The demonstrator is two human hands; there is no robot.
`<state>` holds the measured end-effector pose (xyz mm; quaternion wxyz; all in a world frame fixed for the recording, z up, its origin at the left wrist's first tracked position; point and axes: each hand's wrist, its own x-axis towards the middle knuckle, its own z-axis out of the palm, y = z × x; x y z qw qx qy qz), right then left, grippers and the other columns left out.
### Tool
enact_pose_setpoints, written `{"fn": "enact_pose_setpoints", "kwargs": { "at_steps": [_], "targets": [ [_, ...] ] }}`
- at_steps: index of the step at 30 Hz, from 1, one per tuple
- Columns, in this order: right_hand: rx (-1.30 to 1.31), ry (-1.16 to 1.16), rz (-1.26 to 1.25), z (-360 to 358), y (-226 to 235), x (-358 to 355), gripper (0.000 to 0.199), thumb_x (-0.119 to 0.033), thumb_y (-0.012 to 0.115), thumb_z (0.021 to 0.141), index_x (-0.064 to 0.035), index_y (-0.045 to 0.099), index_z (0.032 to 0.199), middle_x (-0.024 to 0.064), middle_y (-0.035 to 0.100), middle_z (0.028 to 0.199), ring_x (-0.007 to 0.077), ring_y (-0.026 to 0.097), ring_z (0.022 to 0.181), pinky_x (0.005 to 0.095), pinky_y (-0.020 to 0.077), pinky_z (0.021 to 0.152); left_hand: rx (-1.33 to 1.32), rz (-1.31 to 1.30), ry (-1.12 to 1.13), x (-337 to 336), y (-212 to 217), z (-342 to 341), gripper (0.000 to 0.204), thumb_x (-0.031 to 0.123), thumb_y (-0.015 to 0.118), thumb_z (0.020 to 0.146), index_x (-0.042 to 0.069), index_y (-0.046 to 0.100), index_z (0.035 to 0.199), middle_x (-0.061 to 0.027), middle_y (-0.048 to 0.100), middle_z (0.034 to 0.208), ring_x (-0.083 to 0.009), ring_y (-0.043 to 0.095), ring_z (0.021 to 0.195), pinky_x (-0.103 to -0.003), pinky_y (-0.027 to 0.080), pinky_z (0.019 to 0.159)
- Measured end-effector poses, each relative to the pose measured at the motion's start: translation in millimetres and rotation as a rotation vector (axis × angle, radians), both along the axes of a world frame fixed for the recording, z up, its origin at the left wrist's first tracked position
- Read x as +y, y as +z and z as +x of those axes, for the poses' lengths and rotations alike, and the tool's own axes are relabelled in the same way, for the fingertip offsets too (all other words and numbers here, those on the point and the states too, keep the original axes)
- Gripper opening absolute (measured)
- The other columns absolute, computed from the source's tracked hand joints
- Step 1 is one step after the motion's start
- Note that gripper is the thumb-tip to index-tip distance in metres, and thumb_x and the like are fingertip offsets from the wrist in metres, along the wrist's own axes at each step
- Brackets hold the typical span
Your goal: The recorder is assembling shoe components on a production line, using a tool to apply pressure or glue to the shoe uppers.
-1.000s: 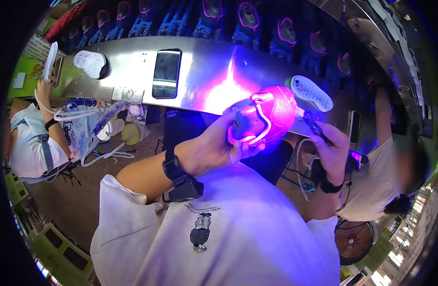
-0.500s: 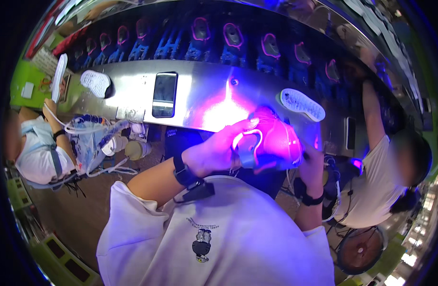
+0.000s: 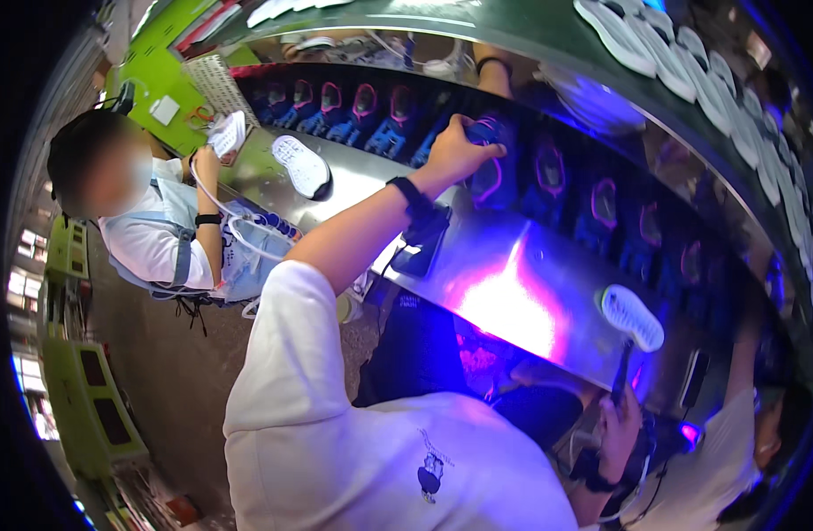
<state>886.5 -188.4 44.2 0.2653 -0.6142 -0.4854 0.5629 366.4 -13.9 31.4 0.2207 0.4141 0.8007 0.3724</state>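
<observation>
My left hand [image 3: 452, 152] reaches across the bench to the dark rack, its fingers closed on a dark shoe [image 3: 488, 131] with a pink-edged collar. The shoe's underside is hidden. At the lower right my right hand [image 3: 619, 427] grips a slim dark-handled tool [image 3: 621, 373]. That tool points up toward a white shoe sole [image 3: 632, 317] on the metal bench, and its tip cannot be made out clearly. A bright pink-violet light spot [image 3: 513, 305] falls on the bench between my hands.
More dark shoes with pink collars [image 3: 605, 202] line the rack along the metal bench [image 3: 371, 168]. Another white sole [image 3: 302, 166] lies at the left, near a seated co-worker [image 3: 159, 212]. White soles [image 3: 681, 66] fill the upper shelf. A second co-worker [image 3: 707, 460] sits at the right.
The view has turned. Earlier both hands were at a pink-lit shoe near my lap. Now my left hand is out at the rack with a shoe, and the right is apart, lower, with the tool.
</observation>
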Motion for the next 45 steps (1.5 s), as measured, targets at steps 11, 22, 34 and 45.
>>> {"fn": "enact_pose_setpoints", "kwargs": {
  "at_steps": [11,22,34,45],
  "targets": [
    [-0.096,-0.173,0.108,-18.2,-11.1,12.4,0.050,0.000,0.059,0.094,0.0011,0.050,0.143,0.0017,0.063,0.097,0.0034,0.049,0.062,0.0182,0.0324,0.048,0.554,-0.260,-0.018,128.7,-99.6,-131.6,0.046,0.046,0.066,0.086,0.014,0.069,0.120,-0.0127,0.073,0.115,-0.0297,0.070,0.108,-0.043,0.058,0.088],
    [-0.080,-0.106,0.128,-30.1,-28.8,33.7,0.048,0.000,0.061,0.094,0.0006,0.053,0.142,0.0010,0.065,0.097,0.0048,0.049,0.068,0.0208,0.0405,0.058,0.265,0.265,0.025,163.9,-119.5,94.8,0.067,0.026,0.072,0.074,0.004,0.054,0.135,-0.0263,0.050,0.137,-0.0419,0.045,0.131,-0.049,0.041,0.107],
    [-0.129,-0.157,0.325,18.1,-33.3,11.0,0.046,-0.015,0.068,0.093,0.0042,0.059,0.134,0.0013,0.065,0.090,0.0063,0.054,0.070,0.0230,0.0424,0.057,0.003,0.428,-0.819,-77.0,-62.8,176.7,0.064,0.008,0.074,0.080,0.005,0.050,0.140,-0.0239,0.050,0.140,-0.0417,0.049,0.131,-0.047,0.042,0.112],
    [0.232,-0.364,0.394,27.1,-30.8,-3.1,0.035,-0.004,0.068,0.095,0.0048,0.064,0.129,0.0041,0.068,0.084,0.0049,0.059,0.068,0.0189,0.0433,0.058,1.382,0.185,-0.964,-112.4,-65.9,291.0,0.064,0.037,0.076,0.073,0.005,0.061,0.126,-0.0117,0.066,0.105,-0.0311,0.066,0.094,-0.043,0.051,0.082]
  ]
}}
